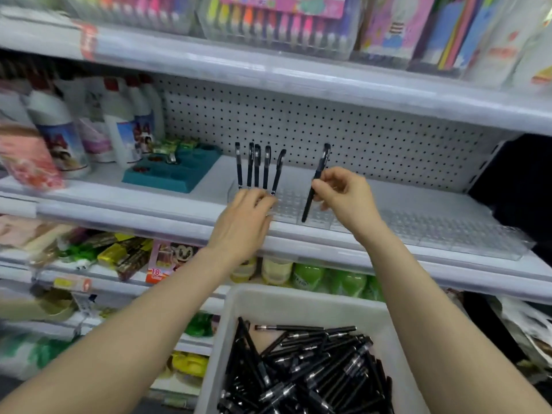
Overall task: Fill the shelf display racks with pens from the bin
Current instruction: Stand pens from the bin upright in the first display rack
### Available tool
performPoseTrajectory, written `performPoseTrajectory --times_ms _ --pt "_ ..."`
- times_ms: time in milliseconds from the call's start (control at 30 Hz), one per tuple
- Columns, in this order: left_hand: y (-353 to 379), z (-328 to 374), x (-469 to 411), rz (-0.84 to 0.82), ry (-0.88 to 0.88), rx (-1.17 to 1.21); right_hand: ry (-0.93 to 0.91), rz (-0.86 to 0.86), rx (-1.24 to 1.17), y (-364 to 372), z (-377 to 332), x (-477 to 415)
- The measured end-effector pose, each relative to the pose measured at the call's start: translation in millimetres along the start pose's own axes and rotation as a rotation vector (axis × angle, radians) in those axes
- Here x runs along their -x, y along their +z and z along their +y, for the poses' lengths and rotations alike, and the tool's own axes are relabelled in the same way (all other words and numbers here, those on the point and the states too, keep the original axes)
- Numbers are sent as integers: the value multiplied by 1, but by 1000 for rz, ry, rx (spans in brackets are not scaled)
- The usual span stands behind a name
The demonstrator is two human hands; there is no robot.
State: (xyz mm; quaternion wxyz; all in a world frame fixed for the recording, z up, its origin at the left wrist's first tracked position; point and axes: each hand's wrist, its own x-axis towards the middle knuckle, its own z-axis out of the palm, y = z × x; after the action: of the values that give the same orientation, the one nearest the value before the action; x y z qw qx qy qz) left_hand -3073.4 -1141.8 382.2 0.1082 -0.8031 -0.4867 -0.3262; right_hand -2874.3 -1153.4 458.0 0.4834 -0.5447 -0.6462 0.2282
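A clear plastic display rack [448, 228] with many small holes runs along the front of the middle shelf. Several black pens [257, 167] stand upright in its left end. My left hand [243, 225] rests on the rack just below those pens, fingers spread, holding nothing that I can see. My right hand [343, 192] pinches one black pen [316, 180] near its middle, tip down over the rack. A white bin [298, 306] at the bottom holds a heap of black pens [304, 372].
A teal tray [170, 171] with small items sits left of the rack, beside white bottles [122, 130]. A pegboard wall [328, 127] backs the shelf. Marker sets fill the shelf above; green and yellow goods [328, 279] fill the shelf below.
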Motion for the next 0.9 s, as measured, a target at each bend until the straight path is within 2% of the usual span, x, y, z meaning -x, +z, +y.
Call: performPoseTrajectory --times_ms 100,300,600,900 --pt "5 -23 -18 -45 8 -77 -55 139 20 19 -7 -27" --pt "20 -37 -12 -6 23 -95 -61 201 63 61 5 -60" --pt "30 -39 -10 47 15 -67 -32 158 171 85 38 -61" --pt "31 -37 -9 51 -11 -52 -29 121 227 77 34 -62"
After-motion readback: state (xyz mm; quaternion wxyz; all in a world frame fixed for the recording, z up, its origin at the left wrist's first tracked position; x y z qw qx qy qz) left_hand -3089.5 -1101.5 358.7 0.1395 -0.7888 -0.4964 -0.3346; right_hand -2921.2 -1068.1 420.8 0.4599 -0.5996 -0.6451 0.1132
